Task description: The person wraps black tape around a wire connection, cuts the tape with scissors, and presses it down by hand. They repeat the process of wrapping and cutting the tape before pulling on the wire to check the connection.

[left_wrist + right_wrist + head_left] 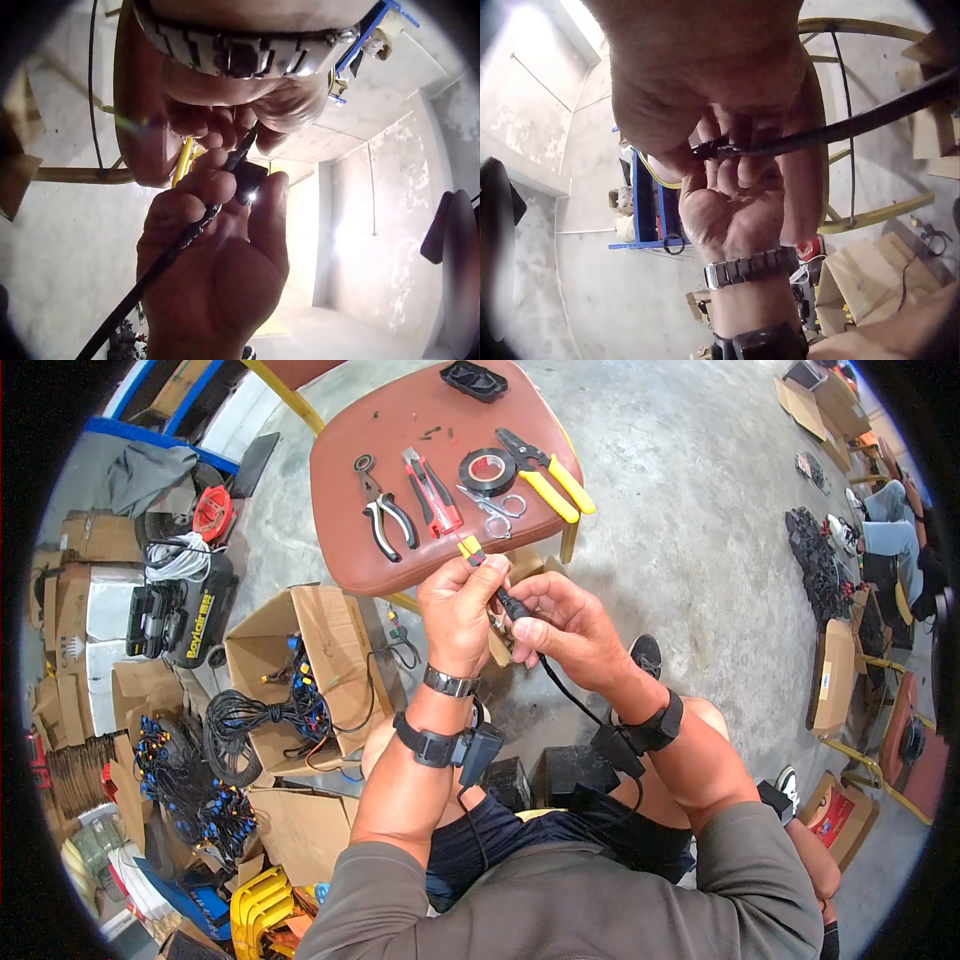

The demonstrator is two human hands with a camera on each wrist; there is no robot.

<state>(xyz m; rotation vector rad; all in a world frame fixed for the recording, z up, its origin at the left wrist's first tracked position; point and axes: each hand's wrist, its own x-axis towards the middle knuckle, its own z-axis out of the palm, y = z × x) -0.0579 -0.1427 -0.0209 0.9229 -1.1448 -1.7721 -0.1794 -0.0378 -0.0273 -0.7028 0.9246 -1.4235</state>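
In the head view, my left hand [460, 615] pinches a black cable just behind its yellow connector [470, 547], which points toward the chair. My right hand [570, 622] grips a thicker black wrapped part [513, 606] of the same cable, close to the left hand. From there the black cable [556, 678] trails down toward my lap. The left wrist view shows the cable [154, 274] crossing the curled right fingers, with a small dark block [251, 180] near the fingertips. Seen from the right wrist, the cable [832, 133] runs out from between both hands.
A brown chair seat [350, 455] bears pliers [382, 510], a red utility knife [432, 495], black tape [487, 470], small scissors [494, 515], yellow-handled wire strippers [545, 472] and a black tray [473, 380]. Left stands a cardboard box [345, 650] with cables; bundled connectors [200, 790] lie beyond.
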